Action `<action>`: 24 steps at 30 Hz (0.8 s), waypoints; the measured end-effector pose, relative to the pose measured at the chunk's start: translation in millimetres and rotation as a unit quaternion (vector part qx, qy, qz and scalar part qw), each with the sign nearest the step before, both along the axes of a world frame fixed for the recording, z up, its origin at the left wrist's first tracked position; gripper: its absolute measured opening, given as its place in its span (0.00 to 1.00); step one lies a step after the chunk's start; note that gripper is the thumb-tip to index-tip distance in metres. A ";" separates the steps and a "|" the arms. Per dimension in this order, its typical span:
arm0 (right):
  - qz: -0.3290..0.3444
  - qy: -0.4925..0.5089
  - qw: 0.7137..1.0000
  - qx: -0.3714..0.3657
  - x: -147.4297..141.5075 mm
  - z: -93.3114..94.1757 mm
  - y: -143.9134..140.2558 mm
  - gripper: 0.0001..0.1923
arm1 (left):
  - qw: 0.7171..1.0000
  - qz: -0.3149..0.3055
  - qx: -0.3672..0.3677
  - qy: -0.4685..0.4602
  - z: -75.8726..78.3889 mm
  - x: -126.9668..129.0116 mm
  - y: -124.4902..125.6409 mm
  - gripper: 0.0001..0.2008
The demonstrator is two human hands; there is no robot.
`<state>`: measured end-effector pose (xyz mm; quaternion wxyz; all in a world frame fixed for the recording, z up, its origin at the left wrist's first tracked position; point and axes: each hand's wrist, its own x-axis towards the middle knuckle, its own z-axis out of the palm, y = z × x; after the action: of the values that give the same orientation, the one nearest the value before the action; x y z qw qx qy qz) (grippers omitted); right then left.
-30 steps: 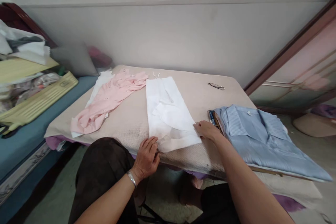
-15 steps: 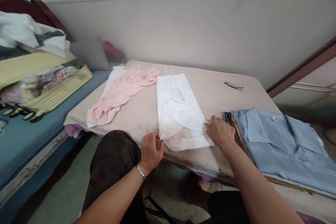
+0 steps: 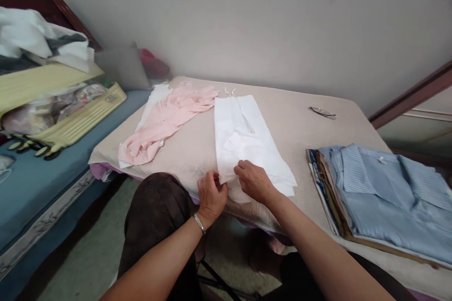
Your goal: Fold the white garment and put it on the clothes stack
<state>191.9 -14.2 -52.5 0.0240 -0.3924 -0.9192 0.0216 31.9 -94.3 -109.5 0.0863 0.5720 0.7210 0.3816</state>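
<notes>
A white garment [image 3: 247, 141] lies flat on the beige padded table [image 3: 293, 131], its near hem at the table's front edge. My left hand [image 3: 211, 195], with a silver bracelet at the wrist, pinches the hem's near left corner. Close beside it, my right hand [image 3: 254, 180] grips the same hem, fingers curled into the cloth. A pink garment [image 3: 165, 120] lies crumpled on the table's left part, over a white piece.
A folded light-blue shirt [image 3: 384, 193] tops a stack of clothes at the right. Spectacles [image 3: 323, 112] lie at the table's far right. On the left, a blue bed [image 3: 31, 197] carries a yellow case [image 3: 76, 124] and piled cloth. My dark-trousered knees are below.
My right hand has moved left from the garment's right corner to the middle of the hem, next to my left hand. The left hand has closed on the hem.
</notes>
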 end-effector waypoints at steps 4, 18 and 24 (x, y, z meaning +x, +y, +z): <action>-0.034 -0.014 0.999 0.002 5.5 1.0 4.8 0.09 | 1.000 0.004 -0.014 -0.016 1.4 1.0 0.7 0.14; -0.105 0.003 0.994 -0.026 29.0 14.1 17.1 0.11 | 0.982 -0.117 -0.041 0.140 24.7 -5.4 -4.5 0.08; -0.121 -0.013 0.992 0.020 32.4 5.2 26.3 0.12 | 0.949 -0.240 -0.033 0.203 51.6 4.7 39.0 0.05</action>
<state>224.3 12.1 -47.3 0.0227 -0.5001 -0.8656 -0.0049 36.6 -55.3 -57.9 0.0455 0.7904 0.5767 0.2014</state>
